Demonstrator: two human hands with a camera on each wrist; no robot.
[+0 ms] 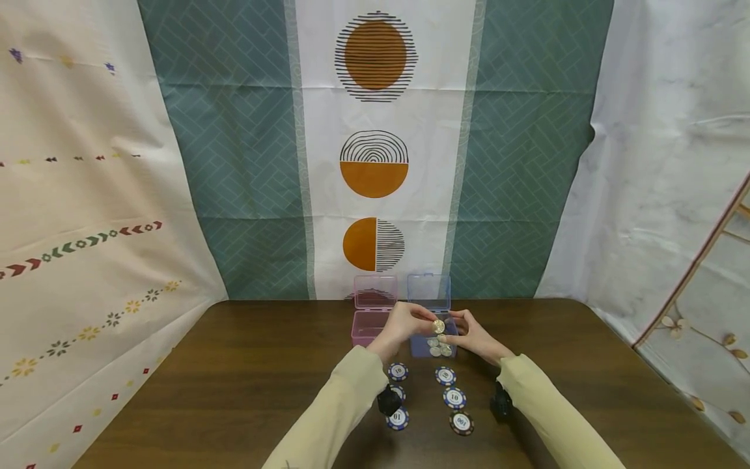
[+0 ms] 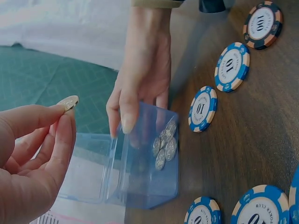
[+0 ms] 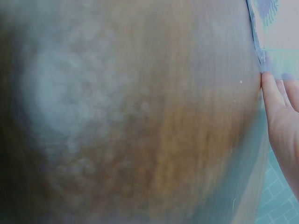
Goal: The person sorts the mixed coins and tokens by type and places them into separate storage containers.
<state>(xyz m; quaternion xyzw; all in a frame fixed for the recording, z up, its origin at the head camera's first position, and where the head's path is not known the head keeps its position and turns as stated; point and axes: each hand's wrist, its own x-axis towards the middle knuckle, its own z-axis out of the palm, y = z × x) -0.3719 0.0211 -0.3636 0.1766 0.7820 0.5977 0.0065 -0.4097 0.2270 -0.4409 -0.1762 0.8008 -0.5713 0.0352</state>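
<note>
My left hand (image 1: 426, 322) pinches a gold coin (image 1: 438, 326) between thumb and fingertips, just above an open clear blue box (image 1: 419, 347). In the left wrist view the coin (image 2: 68, 102) stands at the tips of that hand (image 2: 63, 114), left of the blue box (image 2: 149, 186). Several silver coins (image 2: 164, 145) lie inside the box. My right hand (image 2: 127, 119) grips the box's wall from above with thumb and fingers. In the head view that right hand (image 1: 463, 333) sits at the box's right side. The right wrist view is blurred and shows only the hand's edge (image 3: 282, 121).
An open clear pink box (image 1: 370, 326) stands left of the blue one. Several blue and white poker chips (image 1: 454, 397) and one dark chip (image 1: 461, 423) lie on the brown table (image 1: 234, 378) between my forearms. Patterned cloths hang behind the table.
</note>
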